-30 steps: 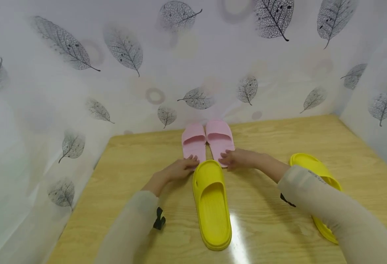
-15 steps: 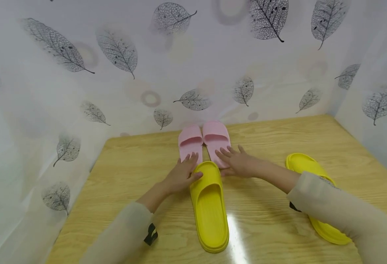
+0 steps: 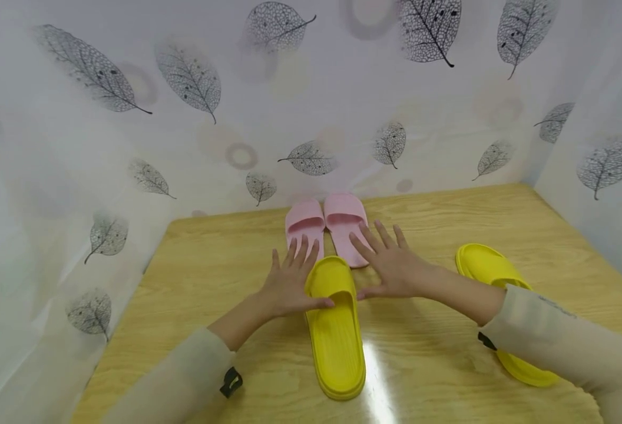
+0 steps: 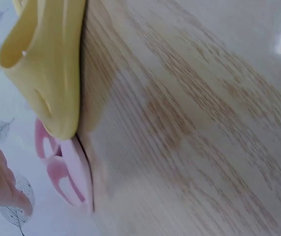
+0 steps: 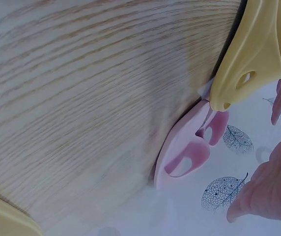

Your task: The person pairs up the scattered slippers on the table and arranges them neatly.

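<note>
Two pink slippers point(image 3: 346, 232) stand side by side at the back of the wooden surface, toes against the wall. In front of them lies a yellow slipper point(image 3: 338, 347), its toe at their heels. My left hand point(image 3: 288, 288), fingers spread, is above the yellow slipper's left side, the thumb overlapping its opening in the head view. My right hand point(image 3: 396, 268) is spread to the right of it, fingertips overlapping the right pink slipper. Both wrist views show the hands raised off the surface, holding nothing. A second yellow slipper point(image 3: 488, 265) lies at the right, partly hidden by my right forearm.
The wooden tabletop point(image 3: 221, 259) ends at a wall covering point(image 3: 332, 88) printed with grey leaves, which also runs along the left and right sides. Light reflects off the tabletop beside the middle yellow slipper.
Both hands have let go of the pink slippers' heel ends, lifted and drawn back toward me, their fingers spreading. The slippers stay where they were.
</note>
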`<action>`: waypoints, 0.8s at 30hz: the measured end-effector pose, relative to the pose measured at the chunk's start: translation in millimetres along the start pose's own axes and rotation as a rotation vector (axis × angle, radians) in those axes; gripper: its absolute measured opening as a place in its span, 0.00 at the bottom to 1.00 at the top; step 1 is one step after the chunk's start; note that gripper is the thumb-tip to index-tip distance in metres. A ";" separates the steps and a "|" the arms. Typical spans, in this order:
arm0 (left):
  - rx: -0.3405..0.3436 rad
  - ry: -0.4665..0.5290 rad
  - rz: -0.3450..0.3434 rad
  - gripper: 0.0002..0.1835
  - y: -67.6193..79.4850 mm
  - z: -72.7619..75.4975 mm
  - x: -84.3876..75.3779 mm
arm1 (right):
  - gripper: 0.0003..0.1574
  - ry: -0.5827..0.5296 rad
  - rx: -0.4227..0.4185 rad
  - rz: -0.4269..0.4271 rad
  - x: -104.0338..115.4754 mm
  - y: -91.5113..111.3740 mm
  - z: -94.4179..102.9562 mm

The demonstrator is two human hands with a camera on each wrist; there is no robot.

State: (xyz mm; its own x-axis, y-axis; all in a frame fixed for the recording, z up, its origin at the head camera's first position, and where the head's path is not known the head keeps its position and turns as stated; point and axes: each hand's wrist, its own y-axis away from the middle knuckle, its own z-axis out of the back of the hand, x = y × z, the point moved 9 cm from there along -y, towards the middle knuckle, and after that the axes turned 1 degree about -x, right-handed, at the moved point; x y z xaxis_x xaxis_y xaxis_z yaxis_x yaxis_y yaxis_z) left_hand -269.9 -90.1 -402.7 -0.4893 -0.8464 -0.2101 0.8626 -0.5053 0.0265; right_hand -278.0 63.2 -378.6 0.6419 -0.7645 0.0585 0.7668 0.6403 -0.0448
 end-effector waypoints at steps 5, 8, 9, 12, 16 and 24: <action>0.003 -0.029 0.030 0.63 5.0 4.0 -6.1 | 0.73 0.025 -0.003 -0.033 -6.3 6.0 5.5; -0.031 -0.056 0.036 0.64 7.0 8.7 -10.7 | 0.73 0.032 -0.003 -0.052 -11.4 10.2 8.2; -0.041 -0.059 0.039 0.64 7.4 10.2 -12.0 | 0.73 0.033 -0.001 -0.057 -12.9 11.6 9.1; -0.070 -0.089 0.053 0.64 5.9 15.1 -16.2 | 0.73 0.045 0.005 -0.076 -19.2 14.7 11.0; -0.091 -0.078 0.079 0.65 1.4 19.4 -22.2 | 0.73 0.061 -0.002 -0.093 -26.3 19.0 15.9; -0.090 -0.068 0.106 0.67 -6.0 18.5 -37.1 | 0.73 0.050 0.019 -0.142 -42.6 34.6 21.9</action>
State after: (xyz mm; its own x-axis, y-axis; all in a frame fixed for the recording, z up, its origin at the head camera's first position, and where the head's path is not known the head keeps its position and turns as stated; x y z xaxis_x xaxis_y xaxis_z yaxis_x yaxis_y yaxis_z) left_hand -259.3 -58.8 -377.0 -0.3997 -0.9053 -0.1439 0.9165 -0.3977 -0.0435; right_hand -278.9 119.6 -360.9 0.5271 -0.8497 0.0128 0.8497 0.5268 -0.0205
